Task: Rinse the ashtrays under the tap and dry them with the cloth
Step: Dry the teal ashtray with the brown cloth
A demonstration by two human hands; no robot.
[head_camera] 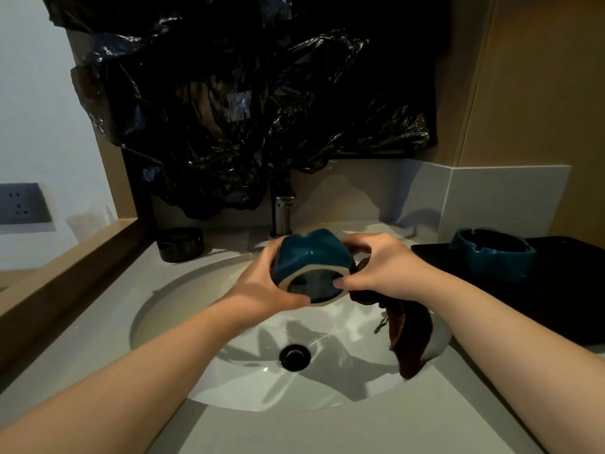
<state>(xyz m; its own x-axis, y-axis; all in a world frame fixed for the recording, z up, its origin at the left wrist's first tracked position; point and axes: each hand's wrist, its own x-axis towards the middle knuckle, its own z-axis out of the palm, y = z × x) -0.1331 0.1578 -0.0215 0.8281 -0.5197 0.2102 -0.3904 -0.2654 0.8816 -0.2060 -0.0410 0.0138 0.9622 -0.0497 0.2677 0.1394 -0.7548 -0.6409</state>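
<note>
Gripping teal ceramic ashtray [311, 257] by its wall with left hand [262, 283], pinching base and dangling brown cloth [409, 335] with right hand [383, 267]; likely heavy, slick, chippable, safest held by the wall.

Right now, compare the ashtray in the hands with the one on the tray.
The held ashtray is tipped sideways, base toward the camera; the tray ashtray sits upright. The left hand and right hand grip the held ashtray; the tray ashtray rests untouched. Both are teal with notched rims.

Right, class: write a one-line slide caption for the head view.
A teal ashtray held over the sink by left hand and right hand, brown cloth hanging beneath.
</note>
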